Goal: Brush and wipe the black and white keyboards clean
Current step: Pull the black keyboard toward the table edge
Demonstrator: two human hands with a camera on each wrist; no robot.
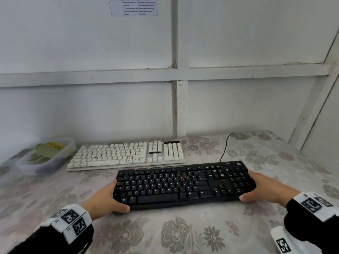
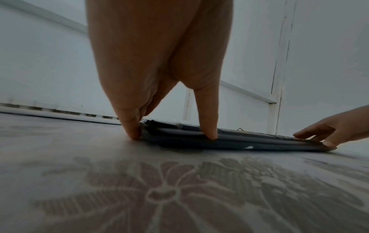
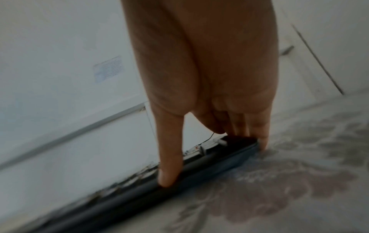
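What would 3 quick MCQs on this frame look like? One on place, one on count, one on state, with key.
1. Where does the clear plastic tray with the green brush sit?
A. left of the white keyboard
B. right of the black keyboard
C. on the white keyboard

2. How many keyboards lie on the floral tablecloth?
A. one
B. two
C. three

3. What are the hands doing?
A. both grip the black keyboard's ends
B. one holds the brush
C. both rest off the keyboard

Key: 1 A, the tray stands beside the white keyboard at its left end. 2 B, one white and one black keyboard. 3 A, left hand and right hand each clasp an end.
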